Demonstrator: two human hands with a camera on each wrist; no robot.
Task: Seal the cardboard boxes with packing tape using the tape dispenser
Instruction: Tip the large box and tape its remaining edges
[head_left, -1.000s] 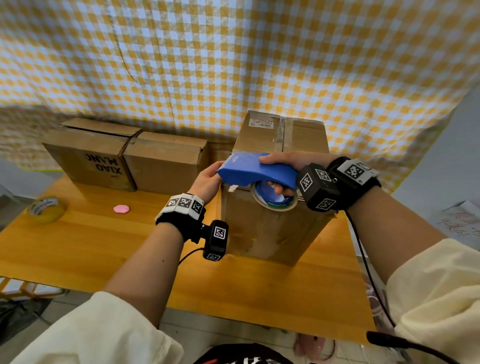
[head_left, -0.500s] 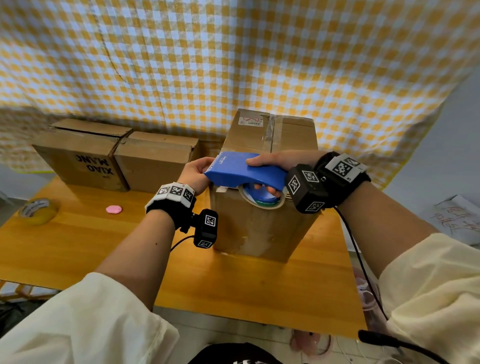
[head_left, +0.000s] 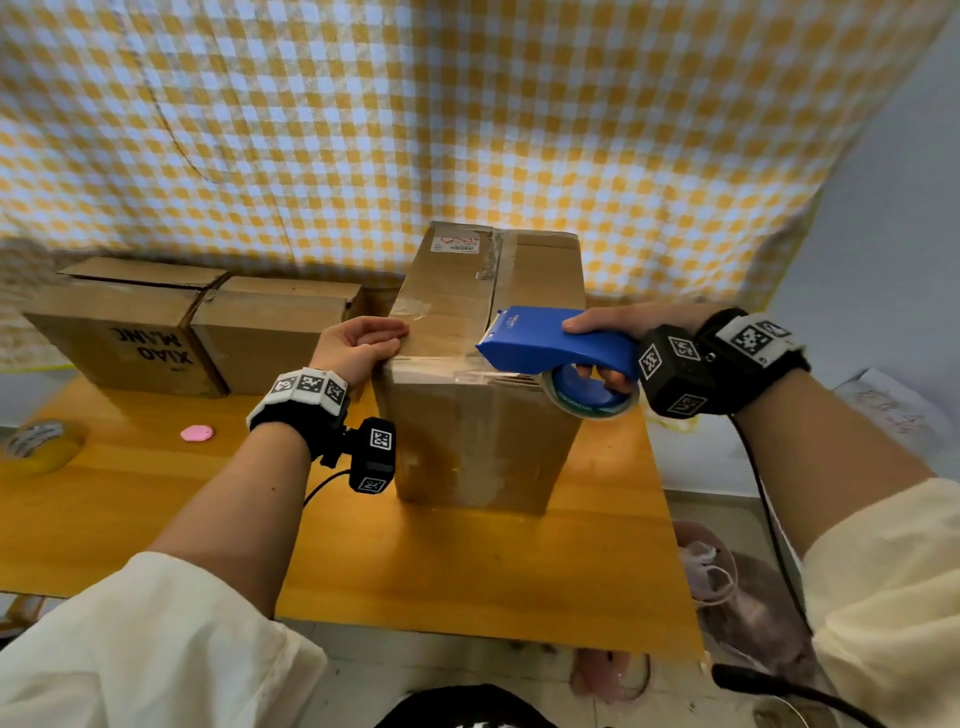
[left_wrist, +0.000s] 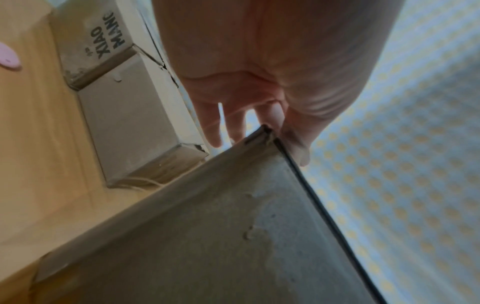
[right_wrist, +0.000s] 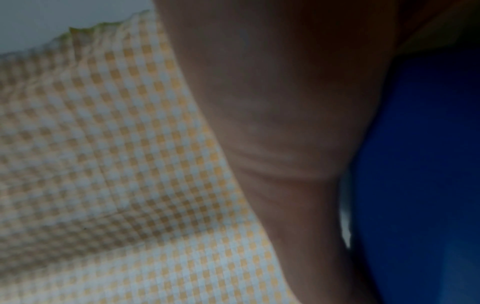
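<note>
While a spare tape roll (head_left: 39, 444) and two low boxes (head_left: 197, 327) wait at the left of the table (head_left: 467, 566), the left hand (head_left: 361, 348) rests on the near left corner of the tall cardboard box (head_left: 478, 415), fingers loosely curved over its edge. Right of it, the right hand (head_left: 610, 338) is wrapped round the blue tape dispenser (head_left: 550, 348) at the box's near top edge. If that bracing hand slips, the box could shift and the tape wrinkle or lift.

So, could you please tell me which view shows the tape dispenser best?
The head view: the whole blue tape dispenser shows there, held by the right hand. The right wrist view shows only a dark blue blur; the left wrist view shows none.
</note>
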